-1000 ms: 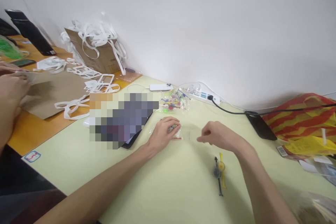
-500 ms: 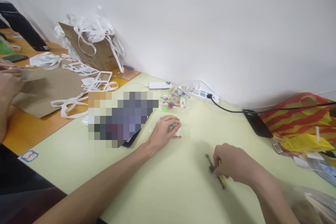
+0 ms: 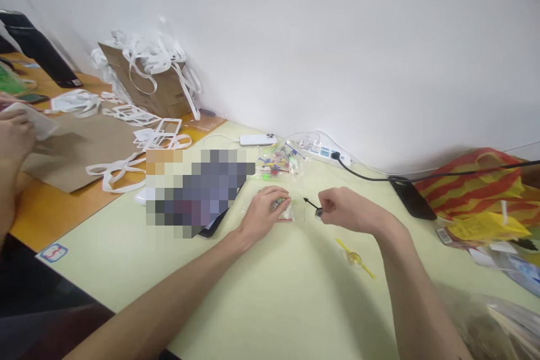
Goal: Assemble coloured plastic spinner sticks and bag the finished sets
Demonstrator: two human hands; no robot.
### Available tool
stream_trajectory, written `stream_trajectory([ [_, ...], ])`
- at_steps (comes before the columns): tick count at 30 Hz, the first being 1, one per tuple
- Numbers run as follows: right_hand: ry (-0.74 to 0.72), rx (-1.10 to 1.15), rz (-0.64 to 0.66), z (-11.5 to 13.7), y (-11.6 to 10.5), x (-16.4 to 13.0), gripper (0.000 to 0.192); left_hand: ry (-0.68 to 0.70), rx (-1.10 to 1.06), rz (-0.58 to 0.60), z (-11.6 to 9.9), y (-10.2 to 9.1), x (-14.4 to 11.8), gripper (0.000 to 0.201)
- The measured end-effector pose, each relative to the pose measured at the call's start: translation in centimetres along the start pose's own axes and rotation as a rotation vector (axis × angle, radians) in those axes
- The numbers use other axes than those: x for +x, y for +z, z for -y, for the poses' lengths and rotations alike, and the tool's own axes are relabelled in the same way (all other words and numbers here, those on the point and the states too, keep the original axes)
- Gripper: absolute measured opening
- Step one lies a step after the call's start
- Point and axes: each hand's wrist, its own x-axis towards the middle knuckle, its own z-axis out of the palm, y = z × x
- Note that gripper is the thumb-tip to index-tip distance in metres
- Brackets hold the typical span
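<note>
Looking down from my head, I am pinching a small black pin (image 3: 311, 206) in my right hand (image 3: 350, 212), fingers closed on its round end, so its pointed tip is aiming left toward the little clear bag (image 3: 286, 212). My left hand (image 3: 264, 212) is pressing down on that bag, fingers curled over it, holding it flat on the pale green table (image 3: 270, 304). The pin's long axis is running nearly level, from my right hand to the bag's open side, just beside it but not touching. A yellow pin (image 3: 355, 257) is lying loose on the table, nearer my right forearm.
</note>
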Motion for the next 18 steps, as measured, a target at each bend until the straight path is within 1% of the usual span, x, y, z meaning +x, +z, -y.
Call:
stream_trajectory([
  [4,-0.11,0.071,0.066,0.3,0.7,1.8,0.012,0.01,0.009,-0.004,0.1,0.0,0.0,0.017],
  [7,-0.185,0.135,0.065,0.1,1.4,2.6,0.008,0.015,0.013,0.0,0.2,0.0,0.0,0.018],
  [10,-0.266,0.261,0.049,-0.4,1.9,3.4,0.006,0.01,0.013,-0.009,0.2,0.1,0.1,0.018],
  [12,-0.31,0.371,0.07,-0.7,2.2,3.9,0.006,0.006,0.012,-0.007,0.2,0.1,0.2,0.018],
  [15,-0.34,0.516,0.066,-0.7,3.2,4.9,0.005,0.009,0.004,-0.001,0.2,0.0,0.2,0.018],
  [18,-0.327,0.55,0.011,-0.6,4.3,5.7,0.006,0.003,0.005,-0.025,0.4,0.0,0.3,0.018],
])
